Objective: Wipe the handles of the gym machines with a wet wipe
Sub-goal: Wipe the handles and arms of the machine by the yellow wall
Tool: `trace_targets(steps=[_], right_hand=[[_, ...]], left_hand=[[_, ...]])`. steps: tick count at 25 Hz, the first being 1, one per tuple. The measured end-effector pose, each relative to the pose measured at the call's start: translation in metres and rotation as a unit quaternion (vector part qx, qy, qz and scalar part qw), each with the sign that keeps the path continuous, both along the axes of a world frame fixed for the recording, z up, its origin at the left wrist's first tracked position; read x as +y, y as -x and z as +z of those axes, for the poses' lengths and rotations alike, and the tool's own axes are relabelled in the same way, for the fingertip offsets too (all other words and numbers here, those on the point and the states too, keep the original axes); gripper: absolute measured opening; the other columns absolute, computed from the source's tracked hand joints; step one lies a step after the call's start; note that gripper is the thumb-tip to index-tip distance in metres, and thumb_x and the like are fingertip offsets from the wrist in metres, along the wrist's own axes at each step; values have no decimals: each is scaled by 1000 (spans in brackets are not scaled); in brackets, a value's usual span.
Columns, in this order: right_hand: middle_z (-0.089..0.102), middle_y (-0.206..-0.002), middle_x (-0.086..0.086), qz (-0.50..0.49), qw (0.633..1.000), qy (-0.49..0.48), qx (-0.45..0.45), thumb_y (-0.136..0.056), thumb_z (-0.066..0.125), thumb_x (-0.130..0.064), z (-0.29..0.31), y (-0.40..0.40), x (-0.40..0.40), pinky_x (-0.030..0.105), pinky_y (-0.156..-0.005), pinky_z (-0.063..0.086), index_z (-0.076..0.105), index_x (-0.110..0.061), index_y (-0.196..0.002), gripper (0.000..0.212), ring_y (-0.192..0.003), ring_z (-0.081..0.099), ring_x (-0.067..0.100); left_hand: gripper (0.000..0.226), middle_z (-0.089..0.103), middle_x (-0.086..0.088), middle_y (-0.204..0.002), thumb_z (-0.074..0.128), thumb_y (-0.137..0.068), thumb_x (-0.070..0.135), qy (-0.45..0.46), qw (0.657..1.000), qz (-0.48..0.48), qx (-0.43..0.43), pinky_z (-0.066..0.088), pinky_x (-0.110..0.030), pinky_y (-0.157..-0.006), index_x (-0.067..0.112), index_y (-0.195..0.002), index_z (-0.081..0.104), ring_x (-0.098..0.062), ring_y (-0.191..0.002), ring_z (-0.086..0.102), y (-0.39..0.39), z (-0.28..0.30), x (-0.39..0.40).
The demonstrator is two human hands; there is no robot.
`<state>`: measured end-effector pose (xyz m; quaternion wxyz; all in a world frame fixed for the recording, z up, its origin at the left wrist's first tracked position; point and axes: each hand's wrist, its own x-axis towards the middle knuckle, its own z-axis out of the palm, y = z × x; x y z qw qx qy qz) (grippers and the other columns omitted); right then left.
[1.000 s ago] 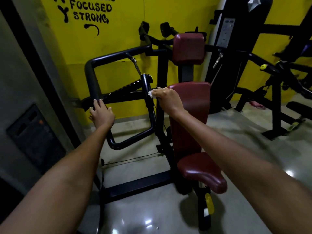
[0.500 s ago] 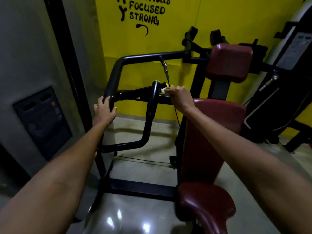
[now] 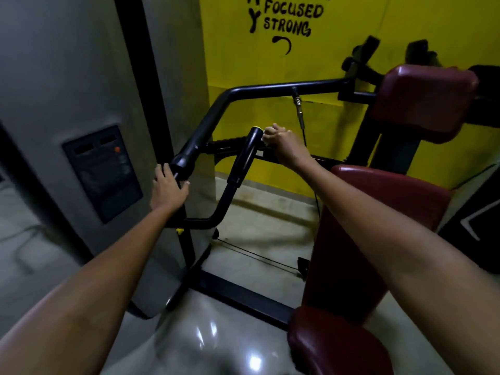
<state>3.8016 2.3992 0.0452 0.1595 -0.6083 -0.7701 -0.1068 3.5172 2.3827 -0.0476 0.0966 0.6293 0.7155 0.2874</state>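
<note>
In the middle of the frame, the right hand (image 3: pixel 286 144) pinches a wipe (image 3: pixel 266 143) beside the handle (image 3: pixel 247 155); the left hand (image 3: pixel 169 188) grips the bar (image 3: pixel 186 158). Better to wrap the wipe fully around.

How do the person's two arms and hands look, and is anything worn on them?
Both forearms are bare, with no sleeves visible. The left hand and right hand wear no gloves; no watch, ring or wristband shows. Short fingernails show on the left hand.

I see a dim, soft picture: glare spots on the glossy floor (image 3: pixel 238 345) near me, motion blur throughout, wide-angle bending at the edges, deep shadows right.
</note>
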Motion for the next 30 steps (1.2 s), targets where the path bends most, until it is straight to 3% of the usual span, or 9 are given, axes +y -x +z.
trace_targets(steps=[3,6,8,12,15,22,24,27,30], right_hand=[[45,-141,7,55,996,-12,-70,-96,39,-1,8,-7,2,42,-106,34,53,-8,-129,36,-138,29,26],[56,-125,8,129,988,-9,-85,-96,42,-10,11,-21,3,44,-89,46,61,-10,-117,28,-119,49,31],[63,-120,8,126,992,11,-2,-97,45,-15,11,-30,16,47,-85,50,65,-14,-113,26,-106,59,31],[69,-101,14,121,983,54,125,-94,51,-13,15,-19,25,47,-82,53,71,-5,-95,22,-92,65,22],[68,-110,13,197,976,88,41,-92,56,-18,29,-36,22,43,-89,50,71,-3,-101,23,-101,64,23],[71,-98,13,245,964,56,85,-87,63,-12,23,-19,34,39,-85,53,73,0,-94,16,-93,67,22],[70,-104,14,277,955,69,77,-85,65,-10,32,-30,36,28,-86,51,72,1,-96,17,-97,67,17],[70,-101,9,235,951,113,163,-81,70,-19,41,-48,39,5,-57,44,69,0,-104,29,-62,57,-15],[70,-94,13,191,946,144,217,-82,69,-24,32,-37,47,6,-42,38,68,-2,-107,33,-45,52,-5]], left_hand=[[77,9,-16,-155,57,-91,34,10,997,63,-36,27,-48,-109,2,-147,16,-41,-136,24,-4,4,-11],[75,7,-16,-156,56,-91,39,41,995,81,-44,21,-48,-113,4,-147,21,-38,-141,15,-14,5,-31],[68,10,-15,-156,54,-92,41,48,998,44,23,15,-44,-115,6,-144,30,-32,-144,9,-24,3,-42],[56,28,-8,-152,38,-97,46,33,998,-15,-45,23,-40,-112,10,-140,39,-23,-139,26,-60,11,-72],[55,38,-8,-143,36,-97,48,-2,990,-62,-130,34,-39,-102,14,-140,35,-24,-129,41,-105,31,-88],[41,65,-14,-101,50,-92,37,-128,981,97,105,44,-36,-69,7,-120,46,-35,-85,64,-153,40,-79],[39,65,-17,-96,52,-90,32,-131,978,105,125,41,-35,-62,4,-117,47,-36,-79,64,-153,40,-78],[41,64,-19,-92,59,-86,29,-151,975,89,137,33,-30,-55,0,-114,52,-36,-70,64,-152,31,-75],[46,62,-19,-99,57,-86,27,-147,978,76,130,33,-30,-57,-1,-122,49,-36,-73,64,-149,29,-79]])
